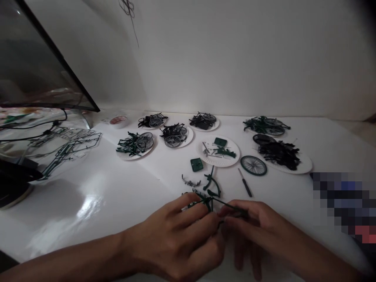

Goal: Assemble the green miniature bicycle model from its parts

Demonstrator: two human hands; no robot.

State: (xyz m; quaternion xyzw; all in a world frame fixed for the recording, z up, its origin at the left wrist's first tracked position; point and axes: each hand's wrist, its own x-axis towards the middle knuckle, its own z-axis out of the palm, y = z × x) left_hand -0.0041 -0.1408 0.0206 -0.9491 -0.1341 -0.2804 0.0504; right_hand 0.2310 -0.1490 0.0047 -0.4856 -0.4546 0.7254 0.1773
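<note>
My left hand (176, 235) and my right hand (249, 227) meet low in the view, both gripping a dark green plastic model frame (207, 201). The right fingers pinch its long thin rod, and the left fingers hold the end with the joints. Just beyond my hands lie a curved green plastic part (214, 187) and a grey chain-like piece (190, 181). Farther off are a flat green square piece (196, 164), a spoked model wheel (253, 165) and a small screwdriver (245, 182).
Several white paper plates (217, 151) hold sorted model parts and spoked wheels across the white table (88, 219). A plastic sprue (70, 150) with green parts lies at the left, below a dark monitor (44, 62). A blurred patch (343, 205) covers the right edge.
</note>
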